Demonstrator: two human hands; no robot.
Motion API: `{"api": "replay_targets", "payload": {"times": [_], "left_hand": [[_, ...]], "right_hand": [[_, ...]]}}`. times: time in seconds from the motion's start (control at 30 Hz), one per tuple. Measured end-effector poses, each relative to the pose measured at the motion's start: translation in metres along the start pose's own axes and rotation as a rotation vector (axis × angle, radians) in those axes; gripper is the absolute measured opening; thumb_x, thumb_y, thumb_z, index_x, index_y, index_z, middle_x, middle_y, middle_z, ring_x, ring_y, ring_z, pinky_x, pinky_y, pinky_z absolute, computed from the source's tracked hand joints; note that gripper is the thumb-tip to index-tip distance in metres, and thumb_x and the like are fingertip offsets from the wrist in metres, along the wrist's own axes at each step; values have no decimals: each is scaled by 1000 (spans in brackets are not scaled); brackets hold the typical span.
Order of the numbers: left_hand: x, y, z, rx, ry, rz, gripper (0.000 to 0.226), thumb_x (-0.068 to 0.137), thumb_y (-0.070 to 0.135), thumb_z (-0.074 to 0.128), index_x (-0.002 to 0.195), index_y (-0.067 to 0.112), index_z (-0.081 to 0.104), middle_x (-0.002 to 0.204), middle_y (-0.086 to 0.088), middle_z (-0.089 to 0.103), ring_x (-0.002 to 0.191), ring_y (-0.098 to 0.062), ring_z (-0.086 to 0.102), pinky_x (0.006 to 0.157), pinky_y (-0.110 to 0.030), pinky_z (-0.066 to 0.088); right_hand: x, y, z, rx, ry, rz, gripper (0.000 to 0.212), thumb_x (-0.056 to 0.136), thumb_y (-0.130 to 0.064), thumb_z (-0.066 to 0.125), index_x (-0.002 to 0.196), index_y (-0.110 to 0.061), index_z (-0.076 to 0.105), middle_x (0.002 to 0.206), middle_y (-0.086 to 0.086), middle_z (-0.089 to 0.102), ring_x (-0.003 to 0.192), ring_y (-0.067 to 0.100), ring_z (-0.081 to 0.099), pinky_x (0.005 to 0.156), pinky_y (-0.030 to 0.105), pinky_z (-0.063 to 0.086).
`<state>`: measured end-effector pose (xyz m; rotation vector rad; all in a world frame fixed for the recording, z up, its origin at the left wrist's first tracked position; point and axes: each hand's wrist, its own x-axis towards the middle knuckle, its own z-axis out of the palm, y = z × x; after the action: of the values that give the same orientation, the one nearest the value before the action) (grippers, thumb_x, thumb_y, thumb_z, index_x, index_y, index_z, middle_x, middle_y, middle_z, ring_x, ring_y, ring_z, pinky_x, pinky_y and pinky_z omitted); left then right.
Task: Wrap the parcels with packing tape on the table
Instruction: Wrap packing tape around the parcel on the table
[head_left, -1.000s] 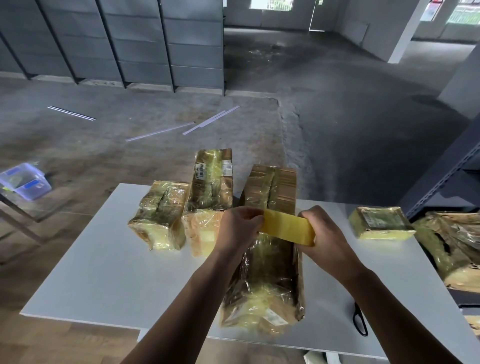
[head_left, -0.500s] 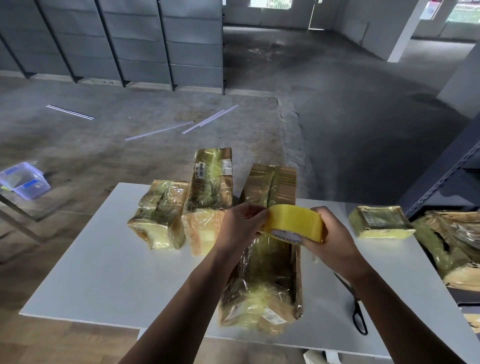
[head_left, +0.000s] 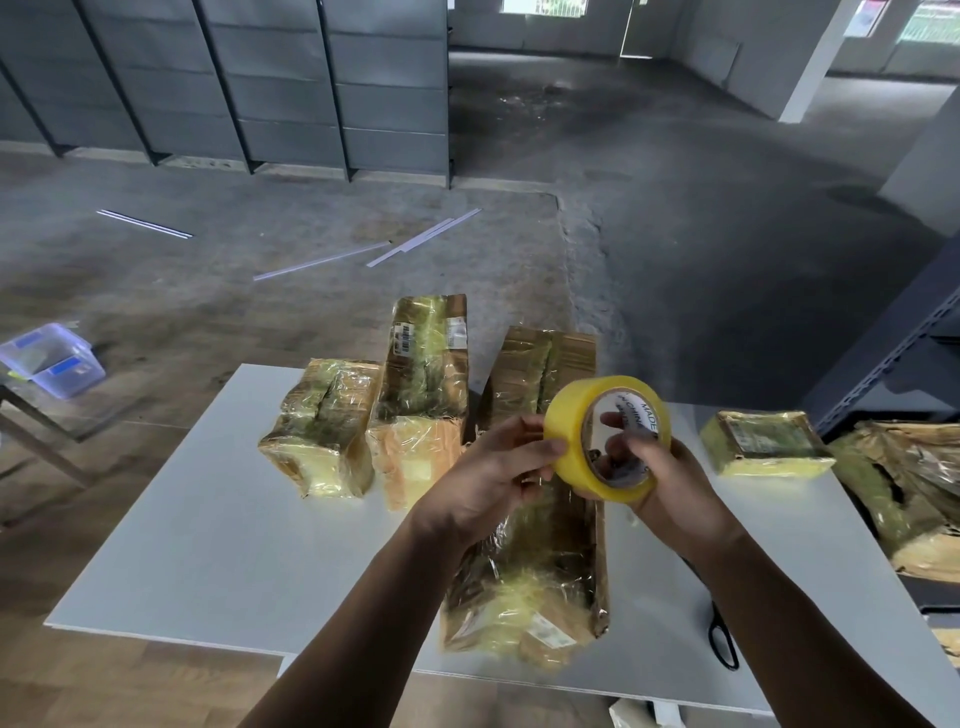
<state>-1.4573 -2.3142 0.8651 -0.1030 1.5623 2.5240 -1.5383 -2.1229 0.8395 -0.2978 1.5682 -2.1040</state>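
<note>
Yellow packing tape roll (head_left: 569, 421) held over long parcel (head_left: 540, 571): right hand (head_left: 670, 483) curled through its core, left hand (head_left: 493, 473) pinching its rim.

White table (head_left: 208, 519), grey concrete floor (head_left: 675, 208), grey shelving (head_left: 337, 78) behind, daylit windows (head_left: 545, 4).

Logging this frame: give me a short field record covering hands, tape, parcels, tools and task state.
right hand: fingers through the core of the tape roll, holding it up
left hand: thumb and fingertips on the roll's yellow outer face
tape roll: held over the long parcel; no strip visibly pulled out
other parcels: left parcel and tall parcel side by side; small parcel at right
scissors: lying on the table beside the right forearm
task state: no tape being laid yet
</note>
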Motion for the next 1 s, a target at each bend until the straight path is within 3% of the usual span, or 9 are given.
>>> {"api": "replay_targets", "payload": {"times": [0.13, 0.2, 0.33, 0.43, 0.53, 0.63, 0.8, 1.0], "left_hand": [[1, 1, 3, -79, 13, -27, 24, 76, 20, 67, 95, 16, 53, 71, 4, 50, 63, -7, 45, 65, -25, 33], [2, 0, 5, -132, 36, -41, 23, 76, 23, 67, 90, 17, 50, 69, 4, 47, 60, -8, 43, 68, -28, 32], [1, -4, 6, -157, 52, -51, 31, 81, 24, 68, 101, 13, 48, 71, 1, 45, 61, -10, 41, 80, -38, 33], [-1, -2, 5, -43, 117, -27, 36, 79, 30, 69, 103, 9, 52, 71, 1, 49, 60, -8, 47, 62, -23, 42], [-2, -1, 2, 21, 185, -43, 51, 75, 30, 68, 115, 0, 55, 83, -2, 58, 61, -8, 48, 53, -19, 41], [-4, -2, -6, 41, 195, -110, 40, 73, 28, 70, 103, 2, 61, 81, -4, 57, 61, -8, 47, 52, -17, 41], [-5, -1, -17, 187, 200, -172, 7, 85, 13, 68, 89, 9, 72, 78, -5, 68, 61, -9, 58, 52, -20, 45], [-3, 6, -17, 315, 244, -195, 20, 88, 16, 65, 87, -3, 71, 79, -10, 69, 59, -11, 58, 51, -21, 47]], "right_hand": [[5, 7, 2, 79, -30, 42, 35, 89, -26, 55, 120, -13, 65, 98, 11, 71, 96, 30, 68, 77, 47, 55], [7, 9, 2, 90, -41, 70, 34, 88, -27, 55, 119, -15, 65, 108, 16, 69, 103, 36, 66, 76, 48, 55], [7, 8, 3, 89, -66, 115, 52, 83, -36, 63, 128, -12, 56, 121, 23, 62, 110, 40, 61, 74, 47, 56], [5, 8, 3, 73, -43, 77, 51, 82, -36, 63, 127, -11, 58, 113, 18, 67, 106, 38, 64, 75, 47, 55], [4, 5, -1, -24, 20, -1, 43, 80, -35, 69, 119, -17, 65, 103, 11, 70, 101, 31, 67, 79, 41, 55], [2, -1, -7, -193, 11, -82, 33, 83, -38, 67, 112, -23, 63, 99, 10, 67, 101, 26, 64, 88, 41, 52], [-4, -9, -8, -438, -48, -151, 41, 81, -51, 70, 117, -39, 56, 105, -8, 64, 105, 11, 62, 76, 23, 52], [-6, -8, -7, -589, -28, -217, 40, 75, -37, 70, 112, -43, 55, 101, -19, 62, 97, 0, 60, 72, 13, 50]]}}
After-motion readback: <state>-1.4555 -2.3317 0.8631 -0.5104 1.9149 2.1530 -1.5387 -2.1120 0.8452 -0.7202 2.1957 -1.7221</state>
